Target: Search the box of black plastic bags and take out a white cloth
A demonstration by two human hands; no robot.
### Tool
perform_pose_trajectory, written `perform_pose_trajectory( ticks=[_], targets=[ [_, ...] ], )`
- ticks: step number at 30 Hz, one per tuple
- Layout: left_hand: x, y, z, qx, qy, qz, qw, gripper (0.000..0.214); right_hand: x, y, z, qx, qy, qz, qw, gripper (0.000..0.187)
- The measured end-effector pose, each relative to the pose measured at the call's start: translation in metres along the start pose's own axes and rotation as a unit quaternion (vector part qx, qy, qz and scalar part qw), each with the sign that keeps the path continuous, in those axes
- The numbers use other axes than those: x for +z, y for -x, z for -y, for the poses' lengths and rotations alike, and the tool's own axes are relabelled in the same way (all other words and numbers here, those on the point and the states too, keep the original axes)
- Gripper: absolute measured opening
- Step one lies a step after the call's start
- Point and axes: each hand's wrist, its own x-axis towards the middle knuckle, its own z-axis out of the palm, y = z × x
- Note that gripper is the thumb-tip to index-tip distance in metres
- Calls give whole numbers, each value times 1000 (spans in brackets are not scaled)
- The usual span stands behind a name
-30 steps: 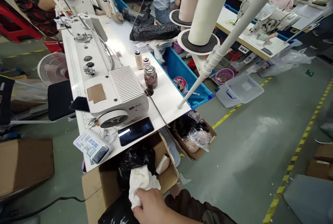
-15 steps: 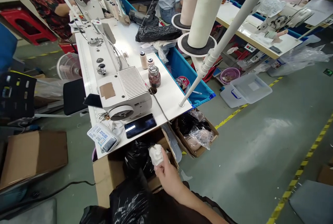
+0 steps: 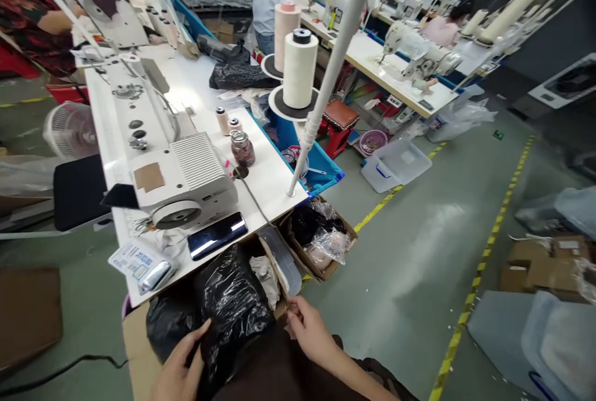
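Observation:
A shiny black plastic bag (image 3: 235, 292) fills much of the open cardboard box (image 3: 139, 342) below the table's front edge. My left hand (image 3: 184, 360) is closed on the bag's left side, thumb and fingers at the plastic. Beside the box's right rim is my right hand (image 3: 310, 334), its fingers pinched together; what lies between them is too small to make out. A crumpled whitish cloth (image 3: 266, 280) lies in the box between the bag and the right wall. A second, rounded black bag (image 3: 170, 323) sits to the left.
On the white table (image 3: 274, 193) stand a sewing machine (image 3: 186, 171), a phone (image 3: 218, 236), a glass jar (image 3: 243, 149) and small thread spools. Another box (image 3: 321, 239) with plastic-wrapped items is on the floor to the right. A thread stand pole (image 3: 321, 103) rises at the table corner. Other people sit further back.
My right hand no longer holds the white crumpled bundle and is now at the box's right rim. My left hand has come into view at the black bag, which now sits higher in the box.

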Motion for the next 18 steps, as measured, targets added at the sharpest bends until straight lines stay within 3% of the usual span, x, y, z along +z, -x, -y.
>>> perform_pose_trajectory(
  ticks=[3,6,8,10,12,14,18],
  targets=[
    [37,-41,1,62,-89,45,993,71,-8,5,0,10,58,21,998,29],
    [46,-57,-5,24,-156,99,982,77,-16,8,-1,14,109,42,993,31],
    [41,-54,-12,-5,-205,108,973,81,-22,9,-3,17,118,52,991,31],
    [37,-43,-19,2,-267,57,962,90,-27,9,-6,20,120,59,991,31],
    [42,-29,-23,53,-304,-14,951,95,-31,8,-9,20,122,67,990,32],
    [58,-20,-19,106,-313,-43,943,90,-34,8,-14,19,126,77,989,32],
    [95,-24,1,111,-310,28,944,72,-39,7,-31,21,138,89,986,33]
  ],
)
